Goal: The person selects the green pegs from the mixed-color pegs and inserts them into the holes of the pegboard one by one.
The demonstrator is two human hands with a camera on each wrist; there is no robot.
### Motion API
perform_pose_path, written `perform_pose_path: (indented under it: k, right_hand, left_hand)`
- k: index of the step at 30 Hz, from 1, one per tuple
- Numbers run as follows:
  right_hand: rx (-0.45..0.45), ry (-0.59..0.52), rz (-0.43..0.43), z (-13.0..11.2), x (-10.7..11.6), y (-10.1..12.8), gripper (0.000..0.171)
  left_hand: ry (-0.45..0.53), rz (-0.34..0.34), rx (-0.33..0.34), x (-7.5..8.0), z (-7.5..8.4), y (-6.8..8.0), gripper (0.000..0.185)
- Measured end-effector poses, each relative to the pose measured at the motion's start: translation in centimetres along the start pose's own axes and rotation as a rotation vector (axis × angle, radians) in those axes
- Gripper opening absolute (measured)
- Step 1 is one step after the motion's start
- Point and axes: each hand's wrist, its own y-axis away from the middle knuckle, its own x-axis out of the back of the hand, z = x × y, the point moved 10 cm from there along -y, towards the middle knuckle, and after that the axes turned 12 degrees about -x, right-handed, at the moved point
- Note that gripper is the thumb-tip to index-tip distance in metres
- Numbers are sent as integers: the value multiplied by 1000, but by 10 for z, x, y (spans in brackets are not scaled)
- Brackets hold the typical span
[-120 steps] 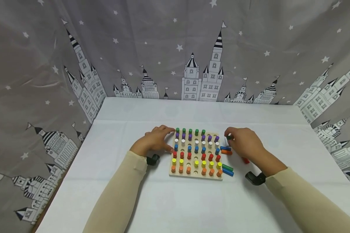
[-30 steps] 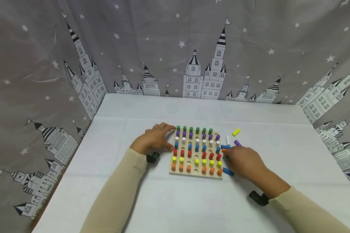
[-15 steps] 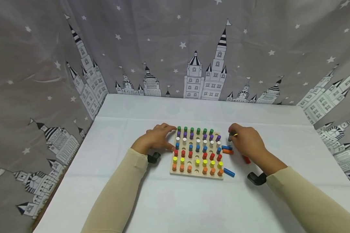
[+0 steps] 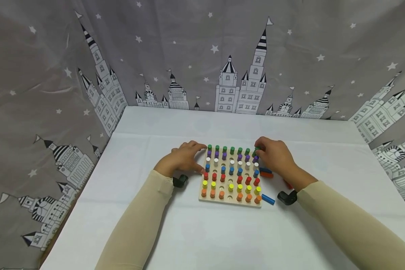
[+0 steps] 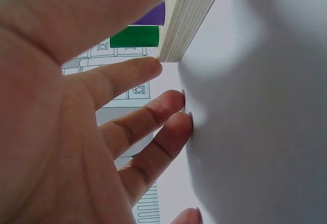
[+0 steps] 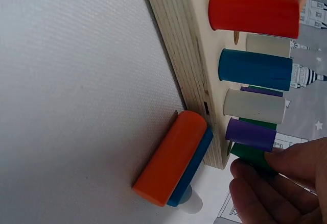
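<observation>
Covering table [image 4: 222, 232]: white cloth; castle-print grey curtain [image 4: 189, 56] behind.

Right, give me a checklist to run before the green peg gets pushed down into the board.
1. Right hand pinches the green peg: ok.
2. Peg over the far right corner hole of the wooden peg board: ok; hole itself hidden.
3. Left hand rests against the board's left edge, steadying it: ok.
4. Peg upright: cannot tell.
5. Loose orange peg and blue peg lie beside the board, off it: ok.
</observation>
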Motion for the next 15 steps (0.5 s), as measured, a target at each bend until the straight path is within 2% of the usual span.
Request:
perform_pose_path:
  k: [9,13,15]
  right_hand:
    - [6,47,-56,-3,-7,-3,26]
    - [-8,25,-76,-3,-4,0,40]
    - [1,28,-68,-5,-3,6,50]
  left_hand:
    - [-7,-1,14,-2,0,-1,96]
    - [8,-19,-8,-2,-1,-1,95]
    - [65,-8,-28,3,-1,1,91]
